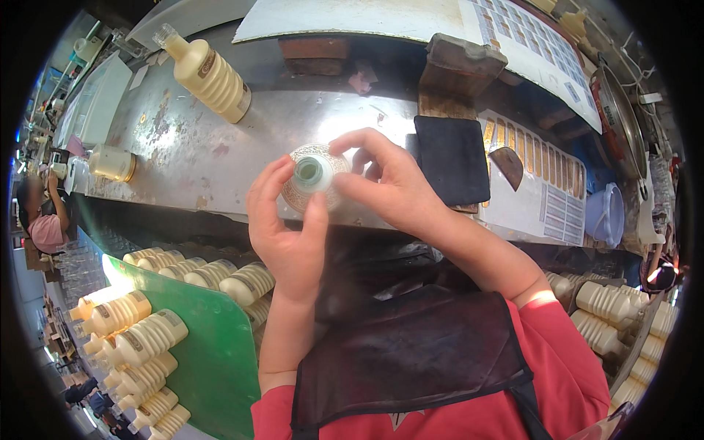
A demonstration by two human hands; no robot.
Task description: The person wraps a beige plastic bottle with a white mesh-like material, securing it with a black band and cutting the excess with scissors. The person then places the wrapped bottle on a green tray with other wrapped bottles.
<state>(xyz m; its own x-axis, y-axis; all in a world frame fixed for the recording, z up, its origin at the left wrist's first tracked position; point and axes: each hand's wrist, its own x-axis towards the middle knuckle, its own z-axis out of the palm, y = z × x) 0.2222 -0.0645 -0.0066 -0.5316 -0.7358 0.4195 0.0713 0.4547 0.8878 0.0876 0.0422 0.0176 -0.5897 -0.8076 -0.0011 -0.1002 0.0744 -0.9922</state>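
Observation:
Seen from above, a bottle (328, 192) stands at the front edge of the metal table, with an open greenish glass neck and a lacy gold-and-white patterned shoulder. My left hand (286, 220) grips its left side, fingers at the far edge and thumb near the neck. From the right, my right hand (388, 179) holds the bottle's shoulder between thumb and index finger, the other fingers curled. Most of the bottle's body is hidden below the shoulder and my hands. Right of my right hand lies a black cloth-like pad (454, 160) on a wooden block.
A cream ribbed bottle (212, 77) stands on the metal table (181, 159), near a small jar (113, 163). Sticker sheets (536, 176) and a half-round scraper (507, 166) lie right, beside a lilac bucket (604, 214). Several cream bottles surround a green panel (214, 341). Another person (47, 225) sits far left.

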